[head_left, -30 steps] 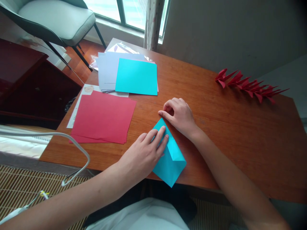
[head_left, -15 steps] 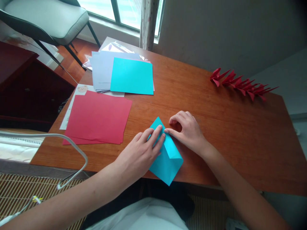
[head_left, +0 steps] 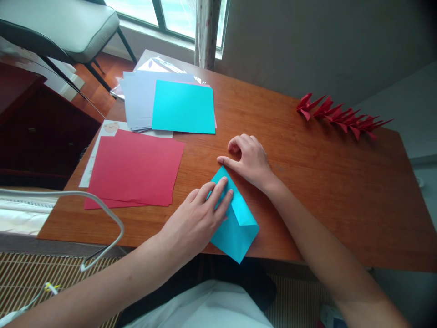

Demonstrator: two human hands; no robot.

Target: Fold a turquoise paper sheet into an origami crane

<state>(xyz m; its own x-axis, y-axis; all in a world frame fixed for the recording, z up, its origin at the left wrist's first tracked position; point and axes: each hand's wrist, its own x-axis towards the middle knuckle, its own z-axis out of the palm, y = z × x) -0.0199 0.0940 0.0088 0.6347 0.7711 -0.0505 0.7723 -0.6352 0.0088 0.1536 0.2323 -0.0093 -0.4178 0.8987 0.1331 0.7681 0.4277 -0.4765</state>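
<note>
Paper, folded, cyan, at the near edge of the surface; left hand flat upon it, grip unclenched; right hand by the far tip, grip loose, contact uncertain; creasing seems in hand; further pressing calls for steady alignment; red sheets, left; red figures, far right; chair and window beyond.

White top, dark bottoms.

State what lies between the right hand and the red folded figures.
The head view shows bare tabletop between the right hand and red folded figures.
</note>
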